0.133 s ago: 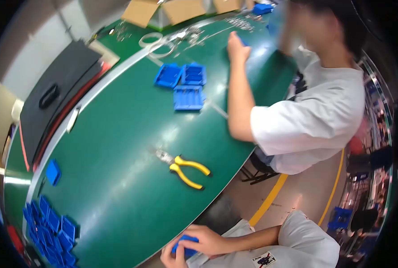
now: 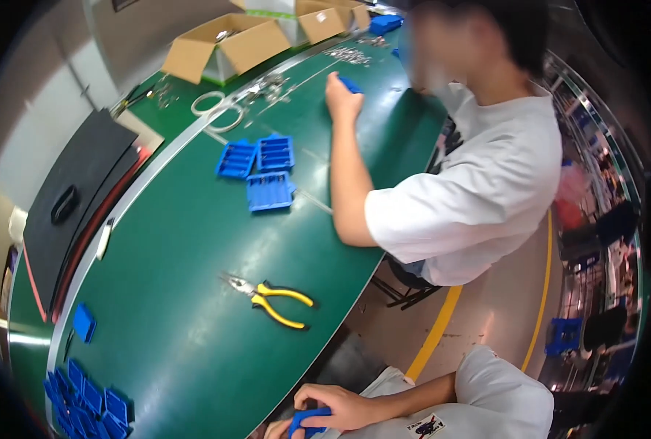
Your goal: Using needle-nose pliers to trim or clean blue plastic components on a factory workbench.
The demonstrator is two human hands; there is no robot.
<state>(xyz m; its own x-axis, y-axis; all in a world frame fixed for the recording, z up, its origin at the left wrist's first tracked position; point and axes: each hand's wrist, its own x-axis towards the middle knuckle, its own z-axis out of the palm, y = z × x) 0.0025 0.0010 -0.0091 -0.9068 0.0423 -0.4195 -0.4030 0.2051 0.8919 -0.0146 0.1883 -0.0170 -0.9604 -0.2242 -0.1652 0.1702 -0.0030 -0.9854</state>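
Right hand [image 2: 340, 407] has its grip closed round a small blue part [image 2: 305, 420] at the counter [image 2: 194, 293] edge; left hand [image 2: 274, 430] barely visible, grip unclear. Blue pile [image 2: 84, 402] waits; pliers [image 2: 274, 298] lie untouched.

The right hand [image 2: 336, 406] sits a touch differently on the small blue plastic part [image 2: 305, 421] at the picture's lower edge, fingers now curled over its top. The co-worker's hand [image 2: 340, 95] across the green table shifts slightly around its own small blue piece [image 2: 351, 85].

Three blue trays [image 2: 265, 170] grouped mid-table, one yellow-handled pliers [image 2: 273, 298], three cardboard boxes [image 2: 227, 45].
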